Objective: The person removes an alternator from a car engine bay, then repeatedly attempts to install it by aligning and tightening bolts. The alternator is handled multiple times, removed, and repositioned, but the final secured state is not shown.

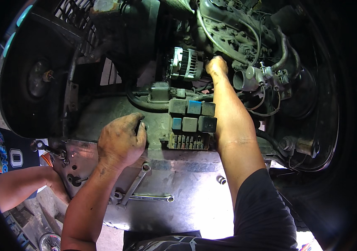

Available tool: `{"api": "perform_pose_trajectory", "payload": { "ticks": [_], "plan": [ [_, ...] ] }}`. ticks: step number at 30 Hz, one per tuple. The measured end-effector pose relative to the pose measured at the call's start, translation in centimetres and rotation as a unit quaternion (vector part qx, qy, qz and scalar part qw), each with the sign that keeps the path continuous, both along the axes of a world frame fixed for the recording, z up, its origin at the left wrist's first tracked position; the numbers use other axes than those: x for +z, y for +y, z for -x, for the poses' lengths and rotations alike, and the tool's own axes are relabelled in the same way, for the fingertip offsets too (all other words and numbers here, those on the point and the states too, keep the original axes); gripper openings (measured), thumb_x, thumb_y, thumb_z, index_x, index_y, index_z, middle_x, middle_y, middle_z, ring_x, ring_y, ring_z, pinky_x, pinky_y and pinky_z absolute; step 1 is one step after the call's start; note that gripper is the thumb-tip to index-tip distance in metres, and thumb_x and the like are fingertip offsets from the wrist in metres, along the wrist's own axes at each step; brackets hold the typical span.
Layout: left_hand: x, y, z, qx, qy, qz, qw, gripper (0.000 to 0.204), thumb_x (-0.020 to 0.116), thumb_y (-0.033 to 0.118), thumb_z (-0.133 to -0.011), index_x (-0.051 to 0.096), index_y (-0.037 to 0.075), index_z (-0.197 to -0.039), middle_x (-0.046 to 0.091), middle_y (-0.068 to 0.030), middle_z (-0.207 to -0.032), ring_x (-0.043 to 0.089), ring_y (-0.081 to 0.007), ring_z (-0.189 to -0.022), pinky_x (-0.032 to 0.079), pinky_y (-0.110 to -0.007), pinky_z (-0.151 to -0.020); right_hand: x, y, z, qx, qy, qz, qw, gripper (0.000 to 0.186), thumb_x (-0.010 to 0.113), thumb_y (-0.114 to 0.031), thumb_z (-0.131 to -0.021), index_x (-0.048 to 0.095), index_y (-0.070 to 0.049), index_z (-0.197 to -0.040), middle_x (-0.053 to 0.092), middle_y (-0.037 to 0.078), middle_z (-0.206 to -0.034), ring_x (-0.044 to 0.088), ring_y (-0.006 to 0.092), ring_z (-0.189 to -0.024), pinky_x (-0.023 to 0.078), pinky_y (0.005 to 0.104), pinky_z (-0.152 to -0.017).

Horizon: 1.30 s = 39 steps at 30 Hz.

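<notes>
My right hand (217, 66) reaches deep into the engine bay, beside the silver alternator (186, 65) and below the engine's cylinder head. Its fingers are curled closed, and whatever they grip is hidden. My left hand (121, 139) rests on the metal inner fender (103, 111), thumb apart from the bent fingers, with nothing seen in it. To its right sits a fuse box (189, 141) with several relays (190, 116) above it. Two combination wrenches, one slanted (135, 184) and one lying across (151, 198), rest on the fender's outer panel, just below that hand.
A small socket (221, 180) lies on the brightly lit panel. At the left, another person's forearm (26, 186) leans on the panel near a ratchet-like tool (51, 149). Hoses and a metal throttle body (249, 78) crowd the right of my arm.
</notes>
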State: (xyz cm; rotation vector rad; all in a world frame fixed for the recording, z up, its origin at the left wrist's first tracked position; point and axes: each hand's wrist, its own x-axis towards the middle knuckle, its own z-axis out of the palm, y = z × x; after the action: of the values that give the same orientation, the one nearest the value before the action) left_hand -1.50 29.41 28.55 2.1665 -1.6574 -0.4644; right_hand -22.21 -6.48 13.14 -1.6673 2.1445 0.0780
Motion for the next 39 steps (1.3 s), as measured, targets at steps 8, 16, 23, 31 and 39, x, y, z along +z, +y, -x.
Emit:
{"api": "perform_pose_trajectory", "payload": {
  "ticks": [8, 16, 23, 31, 39],
  "plan": [
    [0.2, 0.0, 0.1, 0.003, 0.0, -0.014, 1.0, 0.027, 0.066, 0.023, -0.094, 0.075, 0.009, -0.115, 0.077, -0.0154, -0.104, 0.074, -0.036, -0.097, 0.059, -0.046, -0.087, -0.1, 0.0, 0.1, -0.003, -0.004, 0.006, 1.0, 0.055, 0.078, -0.045, -0.095, 0.073, -0.004, -0.131, 0.07, 0.02, -0.139, 0.067, 0.035, -0.131, 0.055, 0.0434, -0.109],
    [0.2, 0.0, 0.1, 0.006, -0.004, -0.018, 1.0, 0.027, 0.067, 0.024, -0.094, 0.076, 0.01, -0.115, 0.077, -0.0155, -0.104, 0.074, -0.0362, -0.098, 0.059, -0.046, -0.088, -0.1, 0.2, 0.1, 0.007, -0.002, 0.015, 1.0, 0.056, 0.079, -0.045, -0.094, 0.073, -0.003, -0.13, 0.07, 0.021, -0.138, 0.066, 0.0357, -0.131, 0.055, 0.0433, -0.109],
    [0.2, 0.1, -0.2, 0.016, 0.029, -0.027, 0.999, 0.026, 0.067, 0.025, -0.095, 0.077, 0.013, -0.116, 0.077, -0.0154, -0.104, 0.074, -0.0362, -0.098, 0.059, -0.046, -0.089, -0.7, 0.4, 0.6, 0.02, -0.009, 0.051, 0.998, 0.053, 0.081, -0.045, -0.091, 0.076, -0.002, -0.121, 0.072, 0.024, -0.131, 0.068, 0.0397, -0.126, 0.056, 0.0447, -0.106],
    [0.1, -2.9, -1.8, 0.133, 0.291, -0.038, 0.947, 0.034, 0.067, 0.019, -0.094, 0.074, -0.002, -0.12, 0.078, -0.0207, -0.109, 0.076, -0.0287, -0.102, 0.057, -0.038, -0.093, -1.3, 0.9, 1.1, 0.059, -0.022, 0.105, 0.992, 0.041, 0.078, -0.038, -0.092, 0.078, -0.001, -0.11, 0.075, 0.027, -0.114, 0.071, 0.0452, -0.114, 0.059, 0.0487, -0.096],
    [-11.4, -20.7, -2.9, 0.137, 0.422, -0.099, 0.891, 0.061, 0.065, 0.043, -0.101, 0.066, -0.009, -0.134, 0.069, -0.0327, -0.132, 0.065, -0.0422, -0.129, 0.048, -0.043, -0.11, -2.2, 1.6, 1.6, 0.038, -0.062, 0.118, 0.99, 0.024, 0.077, -0.023, -0.09, 0.077, -0.005, -0.106, 0.076, 0.026, -0.11, 0.072, 0.0458, -0.108, 0.06, 0.0511, -0.092]
  ]
}}
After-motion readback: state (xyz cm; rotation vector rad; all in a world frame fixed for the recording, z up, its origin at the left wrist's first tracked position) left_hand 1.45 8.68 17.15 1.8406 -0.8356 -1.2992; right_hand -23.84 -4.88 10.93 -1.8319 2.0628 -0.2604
